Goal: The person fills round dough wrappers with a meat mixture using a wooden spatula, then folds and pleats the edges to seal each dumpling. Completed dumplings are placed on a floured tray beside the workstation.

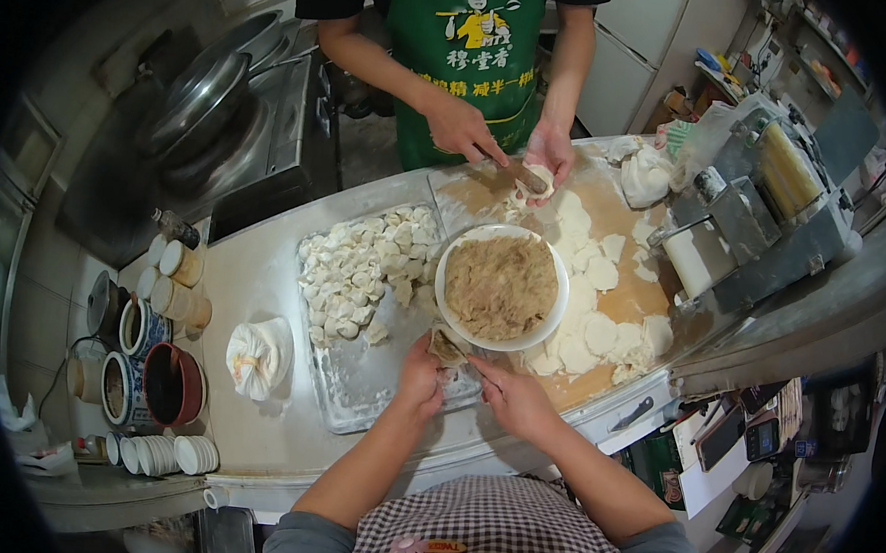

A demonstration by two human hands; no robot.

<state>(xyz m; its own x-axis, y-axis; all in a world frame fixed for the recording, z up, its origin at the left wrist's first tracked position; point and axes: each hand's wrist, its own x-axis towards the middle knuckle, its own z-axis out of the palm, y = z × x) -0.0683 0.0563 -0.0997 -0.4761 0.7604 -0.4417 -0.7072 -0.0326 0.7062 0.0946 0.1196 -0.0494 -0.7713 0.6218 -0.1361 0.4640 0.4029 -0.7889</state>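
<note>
In the palm and fingers of my left hand (420, 374) lies a round dough wrapper (450, 350) with a smear of filling. My right hand (513, 399) grips a thin filling spreader, whose tip reaches the wrapper; its handle is mostly hidden by my fingers. Just beyond both hands stands a white bowl (501, 345) heaped with minced filling (500, 283). A metal tray (354, 392) extends under my left hand, its far part covered with many folded dumplings (345, 279). To the bowl's right, flat dough wrappers (586, 344) overlap on a floured wooden board (617, 222).
Across the table a person in a green apron (465, 75) holds a wrapper and spreader. A dough-rolling machine (754, 210) stands at the right. A tied white bag (258, 357), jars (181, 263) and a red pot (174, 384) sit left. A knife (633, 414) lies near the front edge.
</note>
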